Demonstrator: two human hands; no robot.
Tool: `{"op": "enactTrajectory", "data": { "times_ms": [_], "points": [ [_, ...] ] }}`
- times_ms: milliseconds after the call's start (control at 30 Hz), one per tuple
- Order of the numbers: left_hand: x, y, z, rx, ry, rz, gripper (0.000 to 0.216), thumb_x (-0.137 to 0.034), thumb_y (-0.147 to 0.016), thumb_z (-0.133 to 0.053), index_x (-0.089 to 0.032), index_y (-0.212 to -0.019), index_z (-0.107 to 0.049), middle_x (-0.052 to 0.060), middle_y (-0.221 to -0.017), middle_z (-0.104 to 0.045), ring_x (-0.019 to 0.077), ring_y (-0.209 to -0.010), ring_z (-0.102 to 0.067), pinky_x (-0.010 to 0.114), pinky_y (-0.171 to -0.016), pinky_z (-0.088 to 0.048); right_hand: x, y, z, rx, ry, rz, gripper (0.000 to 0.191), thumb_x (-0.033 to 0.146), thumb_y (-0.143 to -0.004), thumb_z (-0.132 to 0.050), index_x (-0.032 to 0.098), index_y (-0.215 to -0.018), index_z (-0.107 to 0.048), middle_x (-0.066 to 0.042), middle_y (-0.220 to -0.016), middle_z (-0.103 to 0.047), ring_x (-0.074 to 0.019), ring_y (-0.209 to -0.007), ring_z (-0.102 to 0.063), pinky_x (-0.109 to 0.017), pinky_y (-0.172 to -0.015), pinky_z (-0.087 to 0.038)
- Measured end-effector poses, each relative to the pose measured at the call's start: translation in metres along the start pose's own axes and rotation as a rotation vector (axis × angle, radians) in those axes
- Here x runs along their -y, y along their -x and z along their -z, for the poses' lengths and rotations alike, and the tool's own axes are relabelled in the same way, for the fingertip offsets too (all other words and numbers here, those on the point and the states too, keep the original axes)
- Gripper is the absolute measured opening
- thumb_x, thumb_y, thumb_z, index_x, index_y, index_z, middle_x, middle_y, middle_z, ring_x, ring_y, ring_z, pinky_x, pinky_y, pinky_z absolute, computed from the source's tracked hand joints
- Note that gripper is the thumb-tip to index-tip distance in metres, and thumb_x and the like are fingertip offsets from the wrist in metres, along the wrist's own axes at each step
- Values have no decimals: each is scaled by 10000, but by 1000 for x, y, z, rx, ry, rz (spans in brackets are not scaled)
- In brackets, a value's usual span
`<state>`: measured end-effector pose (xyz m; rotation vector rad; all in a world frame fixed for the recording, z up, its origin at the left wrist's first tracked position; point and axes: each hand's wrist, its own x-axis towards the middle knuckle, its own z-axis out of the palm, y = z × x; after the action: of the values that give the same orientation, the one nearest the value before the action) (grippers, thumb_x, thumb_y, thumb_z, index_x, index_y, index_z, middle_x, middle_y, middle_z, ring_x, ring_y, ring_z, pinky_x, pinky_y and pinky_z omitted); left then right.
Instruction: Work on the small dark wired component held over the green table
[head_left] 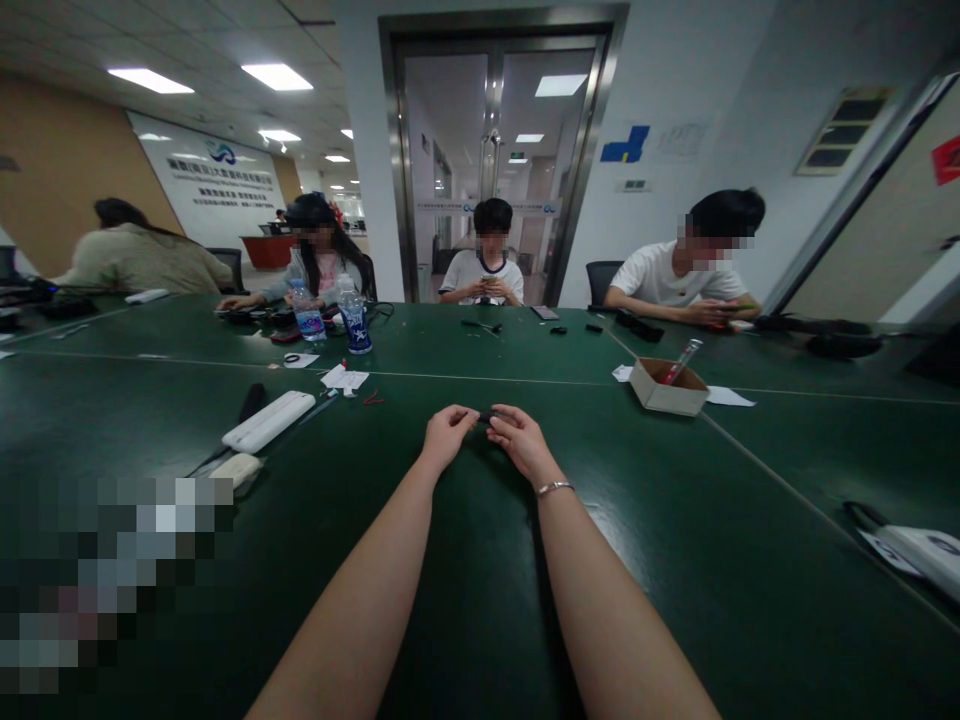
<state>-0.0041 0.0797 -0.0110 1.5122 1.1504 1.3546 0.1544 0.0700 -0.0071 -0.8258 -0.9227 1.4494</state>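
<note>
Both arms reach forward over a dark green table (pixel 480 580). Between my hands is a small black object (pixel 486 417), too small and too covered by fingers to name. My left hand (pixel 448 437) pinches its left end with thumb and forefinger. On the other end, the fingers of my right hand (pixel 521 440) are closed, and a silver bracelet (pixel 555 488) circles that wrist. The object is held a little above the tabletop, and my fingers hide most of it.
A white power bank-like block (pixel 270 422) lies to the left. Scraps of paper (pixel 345 378) and two bottles (pixel 354 318) stand beyond it. At the right is an open cardboard box (pixel 667 390) with a tube inside. Several people sit around the table.
</note>
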Motion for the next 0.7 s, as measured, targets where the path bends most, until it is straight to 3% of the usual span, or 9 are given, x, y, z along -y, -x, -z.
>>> {"op": "enactTrajectory", "data": {
  "times_ms": [200, 700],
  "points": [
    [-5, 4, -1, -54, -139, 37, 391, -548, -780, -559, -170, -717, -640, 10, -647, -624, 139, -633, -564, 258, -630, -417, 3, 2, -1, 11, -1, -29, 258, 180, -722, -739, 173, -959, -637, -32, -783, -702, -124, -633, -680, -231, -639, -569],
    [-19, 11, 0, -68, -250, 83, 415, -567, -808, -506, -188, -682, -621, 17, -653, -625, 157, -637, -564, 273, -625, -394, 2, 2, 0, 34, 19, -26, 231, 149, -734, -722, 179, -948, -639, -24, -792, -698, -129, -659, -691, -243, -667, -583]
  ]
}}
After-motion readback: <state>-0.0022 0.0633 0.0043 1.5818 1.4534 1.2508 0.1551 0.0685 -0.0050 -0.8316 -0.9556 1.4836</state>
